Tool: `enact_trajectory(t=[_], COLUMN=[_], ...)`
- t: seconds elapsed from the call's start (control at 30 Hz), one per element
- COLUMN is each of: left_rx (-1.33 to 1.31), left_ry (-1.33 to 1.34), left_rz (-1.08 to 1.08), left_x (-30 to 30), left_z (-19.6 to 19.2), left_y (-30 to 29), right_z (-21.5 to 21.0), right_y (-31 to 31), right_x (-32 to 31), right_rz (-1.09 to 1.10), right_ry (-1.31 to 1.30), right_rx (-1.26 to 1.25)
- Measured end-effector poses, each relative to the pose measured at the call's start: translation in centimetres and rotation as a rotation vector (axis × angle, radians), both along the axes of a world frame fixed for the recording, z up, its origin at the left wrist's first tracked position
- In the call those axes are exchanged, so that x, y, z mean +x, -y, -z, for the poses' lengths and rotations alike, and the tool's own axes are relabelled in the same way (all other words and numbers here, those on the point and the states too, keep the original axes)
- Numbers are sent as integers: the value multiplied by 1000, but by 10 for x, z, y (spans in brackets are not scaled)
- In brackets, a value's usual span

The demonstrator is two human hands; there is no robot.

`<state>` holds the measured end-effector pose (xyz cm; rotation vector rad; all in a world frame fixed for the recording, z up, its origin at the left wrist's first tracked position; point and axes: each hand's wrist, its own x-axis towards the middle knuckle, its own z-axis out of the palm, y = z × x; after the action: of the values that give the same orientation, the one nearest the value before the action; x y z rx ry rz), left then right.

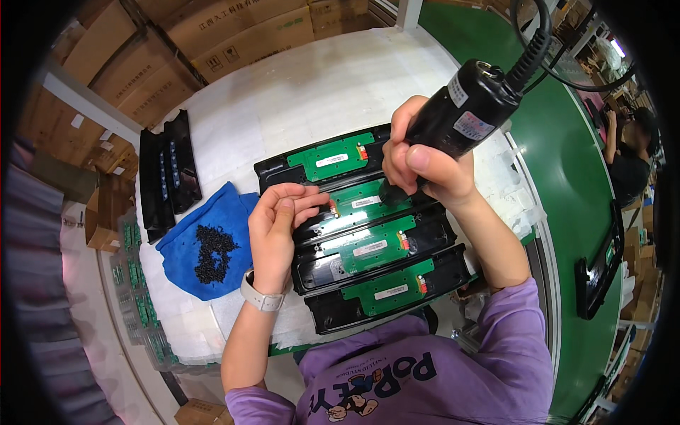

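Observation:
My right hand point(425, 166) grips a black electric screwdriver point(467, 110) with a coiled cable, its tip pressed down on the second of several black plastic panels point(443, 265). Each panel carries a green circuit board point(386, 287). My left hand point(278, 223), with a pale watch on the wrist, rests at the left end of the second panel, fingers pinched together near the board's edge; whether it holds a screw I cannot tell.
A blue cloth point(177, 251) holding a pile of small black screws point(212, 251) lies left of the panels. More black panels point(166, 173) are stacked at the far left, with green boards point(134, 290) along the table edge. A green conveyor point(567, 184) runs on the right, where another person point(630, 159) works. Cardboard boxes point(234, 35) stand behind.

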<state>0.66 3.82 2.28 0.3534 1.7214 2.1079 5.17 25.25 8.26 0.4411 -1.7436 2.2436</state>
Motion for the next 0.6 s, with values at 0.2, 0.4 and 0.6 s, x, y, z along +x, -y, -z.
enact_trajectory(t=[0.2,0.4,0.6], left_rx=[5,-84,-93], left_ry=[39,24,65], left_rz=[-36,165,99], left_x=[1,-7,0], left_z=[-3,4,3], left_y=[-3,7,-5], right_z=[3,1,6], right_y=[4,17,18], right_x=[0,0,2], right_rz=[-23,-33,93], right_ry=[59,8,-95], right_rx=[30,56,211])
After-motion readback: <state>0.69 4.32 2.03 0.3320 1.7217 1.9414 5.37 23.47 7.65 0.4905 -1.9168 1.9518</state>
